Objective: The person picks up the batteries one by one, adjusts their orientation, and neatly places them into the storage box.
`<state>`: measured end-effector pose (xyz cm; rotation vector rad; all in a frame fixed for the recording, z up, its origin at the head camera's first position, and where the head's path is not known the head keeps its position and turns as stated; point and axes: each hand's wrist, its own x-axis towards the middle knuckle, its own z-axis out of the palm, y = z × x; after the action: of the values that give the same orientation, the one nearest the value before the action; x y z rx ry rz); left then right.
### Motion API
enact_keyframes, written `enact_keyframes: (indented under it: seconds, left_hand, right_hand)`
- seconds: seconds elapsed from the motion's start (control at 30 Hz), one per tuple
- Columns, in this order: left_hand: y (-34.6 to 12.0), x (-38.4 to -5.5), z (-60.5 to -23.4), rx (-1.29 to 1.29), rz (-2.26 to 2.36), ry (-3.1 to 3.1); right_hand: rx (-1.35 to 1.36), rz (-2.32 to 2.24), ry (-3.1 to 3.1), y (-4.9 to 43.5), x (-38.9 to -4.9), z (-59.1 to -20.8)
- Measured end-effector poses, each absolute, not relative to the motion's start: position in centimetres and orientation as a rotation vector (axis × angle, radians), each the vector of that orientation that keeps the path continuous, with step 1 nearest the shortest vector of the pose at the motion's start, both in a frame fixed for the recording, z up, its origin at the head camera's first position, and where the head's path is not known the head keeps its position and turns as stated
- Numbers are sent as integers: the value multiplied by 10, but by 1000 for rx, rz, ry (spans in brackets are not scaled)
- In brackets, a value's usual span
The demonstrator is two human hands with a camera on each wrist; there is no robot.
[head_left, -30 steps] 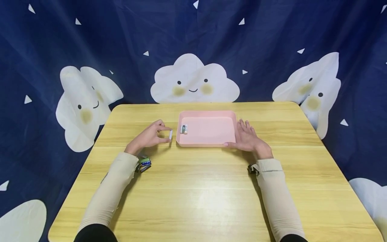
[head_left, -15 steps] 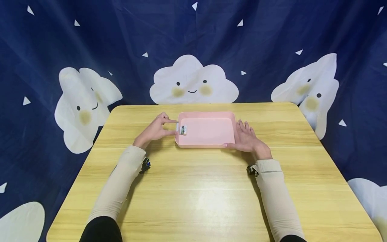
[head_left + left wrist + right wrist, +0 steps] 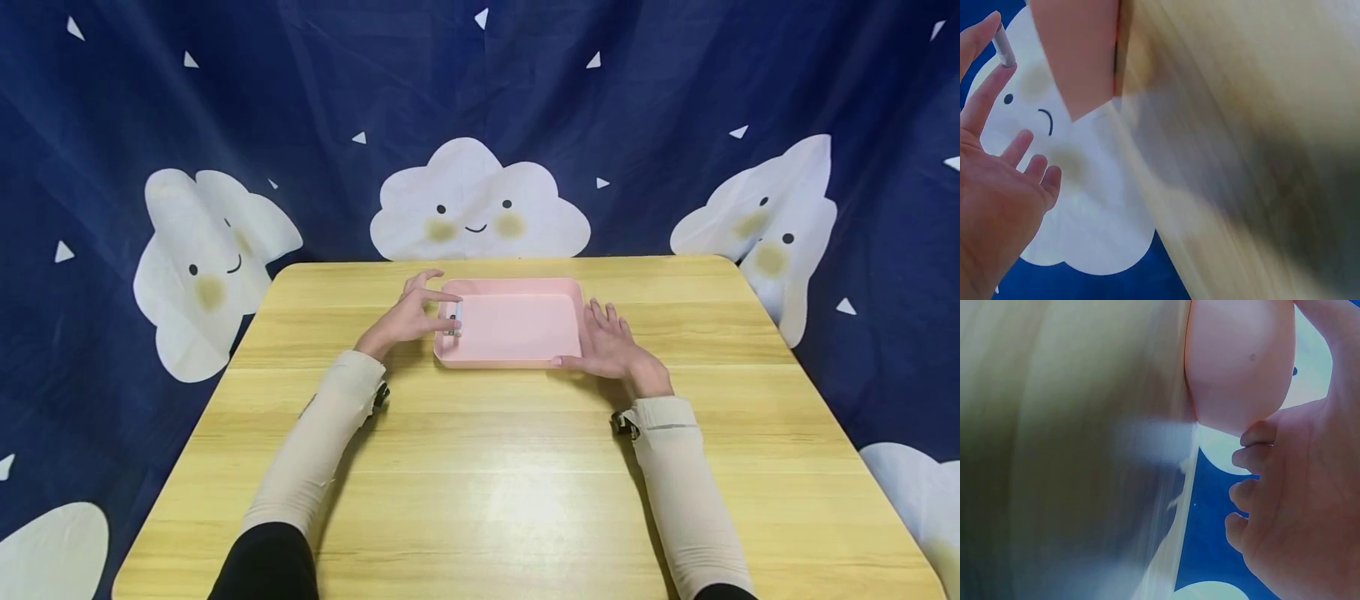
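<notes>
In the head view, my left hand (image 3: 401, 321) reaches over the left end of the pink tray (image 3: 517, 363). Between thumb and index finger it pinches a white battery (image 3: 1004, 47) by its two ends; the other fingers stand free. Under that hand, at the tray's left wall, lie small batteries (image 3: 450, 331), partly covered by the thumb. My right hand (image 3: 611, 346) rests against the tray's right end, fingers extended and the thumb along the front rim. The right wrist view shows that hand (image 3: 1310, 487) beside the tray's outer wall (image 3: 1241, 362).
The light wood table (image 3: 495, 467) extends around the tray. A dark blue curtain (image 3: 300, 83) with smiling white clouds (image 3: 480, 200) hangs behind its back edge. A dark wrist device (image 3: 624, 425) sits under the right forearm.
My left hand has carried the white battery rightward from beside the tray, over its left wall. The left forearm now hides the batteries seen on the table. My right hand stays put.
</notes>
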<state>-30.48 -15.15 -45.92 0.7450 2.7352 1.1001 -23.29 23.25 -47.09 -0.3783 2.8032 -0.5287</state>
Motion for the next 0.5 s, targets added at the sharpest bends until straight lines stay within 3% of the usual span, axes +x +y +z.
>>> enact_keyframes:
  seconds: [0.5]
  left_hand:
    - [-135,-307,-471,659,912,2787]
  right_hand:
    - [-370,-542,2805,233,-233,-472]
